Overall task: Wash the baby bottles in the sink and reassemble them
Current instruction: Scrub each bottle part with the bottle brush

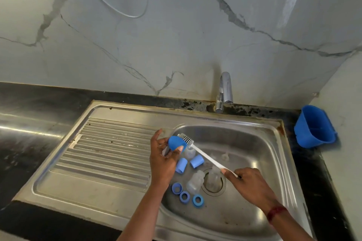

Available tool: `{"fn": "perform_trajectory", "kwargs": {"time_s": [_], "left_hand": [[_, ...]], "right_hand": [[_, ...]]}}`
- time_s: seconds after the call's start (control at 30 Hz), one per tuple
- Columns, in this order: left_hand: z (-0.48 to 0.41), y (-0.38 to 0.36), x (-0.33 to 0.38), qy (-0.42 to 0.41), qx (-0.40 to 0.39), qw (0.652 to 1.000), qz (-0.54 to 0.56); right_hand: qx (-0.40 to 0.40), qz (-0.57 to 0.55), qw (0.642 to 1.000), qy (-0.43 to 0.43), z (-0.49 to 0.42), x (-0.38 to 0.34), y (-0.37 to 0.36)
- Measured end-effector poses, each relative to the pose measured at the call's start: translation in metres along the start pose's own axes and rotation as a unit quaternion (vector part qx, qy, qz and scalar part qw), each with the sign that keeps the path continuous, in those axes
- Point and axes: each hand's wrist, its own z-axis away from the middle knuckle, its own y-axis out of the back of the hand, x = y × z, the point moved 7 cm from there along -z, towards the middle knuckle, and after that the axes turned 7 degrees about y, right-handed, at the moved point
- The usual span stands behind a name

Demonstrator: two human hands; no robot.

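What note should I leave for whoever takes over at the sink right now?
Left hand holds a blue dome cap; right hand grips the bottle brush by its handle, bristles at the cap's mouth.
In the sink basin: two more blue caps, three blue collar rings, three clear bottles.
Done: bottles taken apart. Left: likely scrub the remaining parts, rinse, reassemble.

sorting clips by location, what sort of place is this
Probably a home kitchen: a steel sink with a ribbed drainboard set in a dark counter, a tap by a marble-look wall, and the left hand holding a cap while the right hand holds a brush.
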Motion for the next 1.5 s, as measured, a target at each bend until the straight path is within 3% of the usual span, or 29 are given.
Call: {"fn": "perform_trajectory", "kwargs": {"time_s": [0.1, 0.27, 0.43, 0.57, 0.7, 0.83, 1.17, 1.3, 1.5], "left_hand": [[-0.005, 0.002, -0.001, -0.006, 0.001, 1.000, -0.009], [0.010, -0.025, -0.019, 0.024, -0.093, 0.995, -0.036], [0.016, -0.033, -0.071, 0.104, -0.092, 0.974, -0.177], [0.025, -0.036, -0.111, 0.230, -0.082, 0.937, -0.251], [0.036, -0.055, -0.143, 0.340, -0.126, 0.916, -0.169], [0.037, -0.069, -0.146, 0.375, -0.145, 0.911, -0.089], [0.043, -0.098, -0.175, 0.409, -0.132, 0.896, -0.114], [0.059, -0.120, -0.180, 0.396, -0.186, 0.880, -0.186], [0.083, -0.136, -0.194, 0.476, -0.194, 0.848, -0.129]], "right_hand": [[0.006, 0.006, 1.000, 0.007, 0.005, 0.002, -0.001], [-0.001, 0.056, 0.998, -0.025, 0.006, 0.012, -0.011], [0.027, 0.018, 0.995, -0.096, 0.005, 0.039, -0.012], [0.029, -0.009, 0.991, -0.128, -0.003, 0.059, -0.022], [0.038, -0.028, 0.988, -0.149, -0.014, 0.066, -0.033], [0.042, -0.050, 0.987, -0.149, -0.019, 0.066, -0.040], [0.033, -0.022, 0.984, -0.172, -0.017, 0.085, -0.048], [0.034, -0.043, 0.985, -0.162, -0.024, 0.082, -0.048], [0.029, -0.075, 0.985, -0.153, -0.034, 0.080, -0.052]]}}
